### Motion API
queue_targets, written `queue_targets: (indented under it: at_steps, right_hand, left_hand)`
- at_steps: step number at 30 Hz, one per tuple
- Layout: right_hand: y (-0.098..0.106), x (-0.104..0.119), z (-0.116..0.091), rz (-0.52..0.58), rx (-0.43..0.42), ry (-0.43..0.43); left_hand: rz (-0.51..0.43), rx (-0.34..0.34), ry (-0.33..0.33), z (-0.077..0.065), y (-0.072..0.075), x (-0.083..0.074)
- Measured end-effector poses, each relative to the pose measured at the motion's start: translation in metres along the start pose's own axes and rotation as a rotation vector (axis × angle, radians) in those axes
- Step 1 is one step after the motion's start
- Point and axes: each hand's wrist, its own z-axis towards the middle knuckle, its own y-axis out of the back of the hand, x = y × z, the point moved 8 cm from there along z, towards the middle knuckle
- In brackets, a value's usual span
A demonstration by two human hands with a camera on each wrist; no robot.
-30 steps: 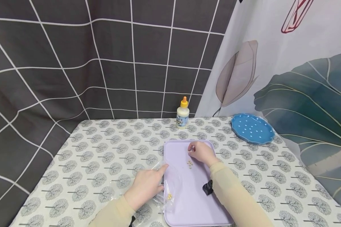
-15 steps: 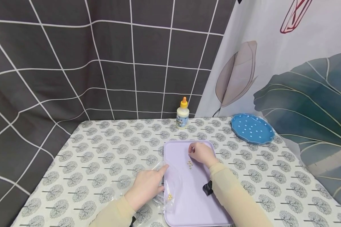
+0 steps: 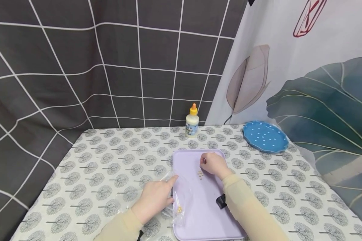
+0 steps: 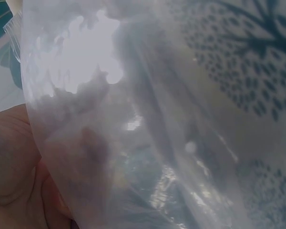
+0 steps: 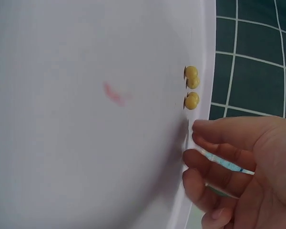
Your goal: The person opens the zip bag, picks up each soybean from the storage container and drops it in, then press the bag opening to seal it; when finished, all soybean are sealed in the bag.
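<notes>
My left hand holds a clear plastic bag at the left edge of a lilac tray, index finger stretched along the bag's top. Part of the bag lies over the tray, with several small yellow beads showing through it. On the tray's far half, my right hand reaches down with bent fingers. In the right wrist view its thumb and fingertips stand apart at the tray surface, nothing visible between them. Beside them sit several loose yellow beads in a small cluster.
Behind the tray stands a white glue bottle with a yellow cap and orange tip. A blue dotted plate lies at the back right of the tree-print tablecloth. A dark grid curtain hangs behind.
My right hand has shifted slightly toward me, closer to the loose beads. The left hand stays in place on the bag. The head view has turned a little to the right.
</notes>
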Motion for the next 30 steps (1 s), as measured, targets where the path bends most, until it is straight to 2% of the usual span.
queue_targets:
  at_steps: [10, 17, 20, 24, 27, 30]
  right_hand:
    - [-0.002, -0.001, -0.003, -0.053, 0.002, -0.013]
    - [-0.002, -0.002, -0.005, -0.008, 0.007, -0.01]
    - [0.0, -0.002, -0.01, 0.076, -0.006, -0.009]
    - [0.002, 0.005, -0.025, 0.318, 0.006, 0.027]
    - [0.003, 0.016, -0.039, 0.458, 0.024, 0.1]
    - [0.005, 0.031, -0.052, 0.493, 0.021, 0.208]
  left_hand:
    - [-0.013, -0.013, -0.005, -0.002, 0.0, 0.001]
    - [-0.016, -0.022, -0.006, -0.003, 0.0, 0.002]
    - [-0.019, -0.023, -0.002, -0.004, 0.0, 0.002]
    - [-0.018, -0.025, 0.005, -0.004, 0.0, 0.002]
    - [-0.009, -0.034, 0.002, -0.003, 0.0, 0.002]
    - [0.007, -0.043, -0.004, -0.003, 0.001, 0.002]
